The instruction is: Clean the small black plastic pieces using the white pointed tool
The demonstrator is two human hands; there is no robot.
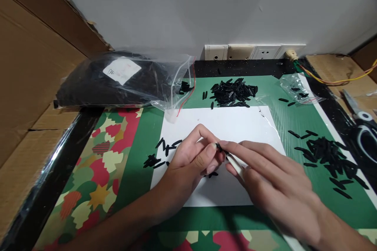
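Note:
Above a white sheet (218,121), my left hand (187,162) pinches a small black piece (218,146) between thumb and fingers. My right hand (275,182) is closed around a long, thin white tool (235,166), whose kind I cannot make out. Its front end and my right index fingertip meet the black piece. My fingers partly hide both the piece and the tool's tip. Several similar slim black pieces (151,160) lie scattered left of my left hand. A few more (212,174) show on the sheet below my fingers.
A heap of black pieces (234,92) lies behind the sheet, another (328,153) to the right. At back left rests a large zip bag (88,82) of black material. Scissors (363,119), a small clear bag (297,88) and wires (338,82) are at right. Cardboard (35,47) stands left.

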